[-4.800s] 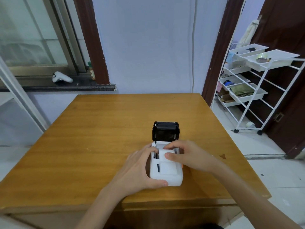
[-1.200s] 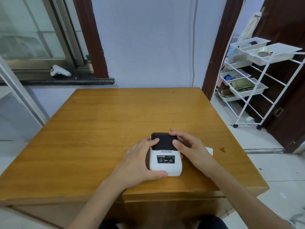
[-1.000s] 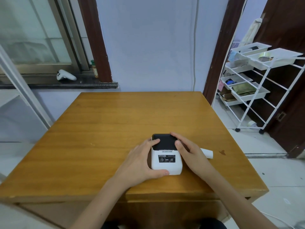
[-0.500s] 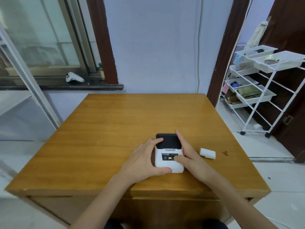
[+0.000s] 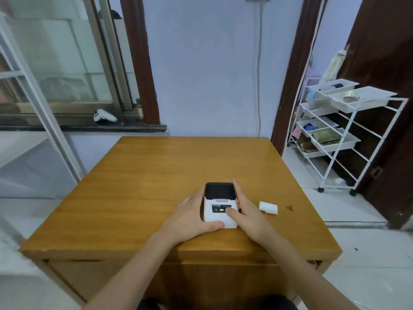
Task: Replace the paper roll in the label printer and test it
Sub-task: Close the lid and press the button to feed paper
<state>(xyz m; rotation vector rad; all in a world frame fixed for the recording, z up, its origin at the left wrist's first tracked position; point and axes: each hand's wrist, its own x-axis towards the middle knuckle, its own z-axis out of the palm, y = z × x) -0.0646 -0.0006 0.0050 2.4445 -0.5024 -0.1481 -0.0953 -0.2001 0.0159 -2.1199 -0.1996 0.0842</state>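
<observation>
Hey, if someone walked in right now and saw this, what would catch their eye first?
Probably the small white label printer near the front of the wooden table, its black lid shut and a green light lit on its panel. The left hand cups its left side, while the right hand lies along its right side with the thumb on the panel. A small white paper roll lies on the table just right of that hand.

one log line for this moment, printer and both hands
printer: lid shut, green light on | left hand: gripping printer's left side | right hand: thumb on front panel | roll: on table, right of printer
</observation>
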